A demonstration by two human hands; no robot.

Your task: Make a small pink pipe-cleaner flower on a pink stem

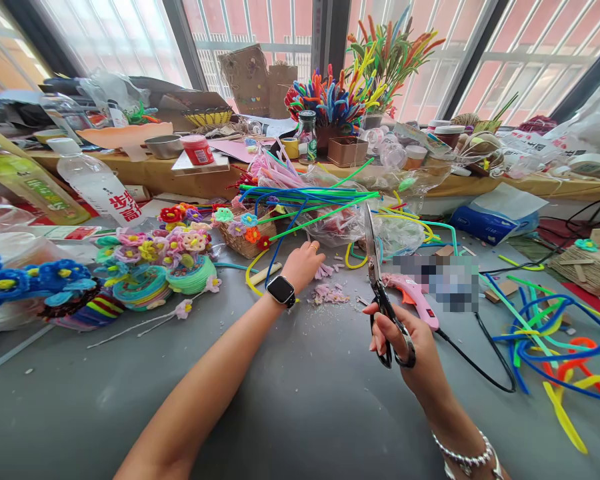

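Note:
Black-handled scissors [373,257] point upward in my right hand [405,340], with fingers and thumb around the handles and the blades nearly closed. Over the grey tabletop reaches my left hand [303,265], its fingers curled down beside short pink fuzzy stem pieces [324,271]; whatever is under the fingertips is hidden. Just nearer lies a small heap of pink trimmings [330,293]. Behind my left hand, long green and blue pipe cleaners [325,197] rest across a plastic bag. A pink glue gun [413,297] lies to the right of the scissors.
Fuzzy flowers and yarn-wrapped pots [143,287] stand at left, near a clear bottle [97,183]. Loose coloured pipe cleaners [550,333] tangle at right. A blue tissue pack [497,217] sits behind them. The glue gun's black cord [500,373] loops across the table.

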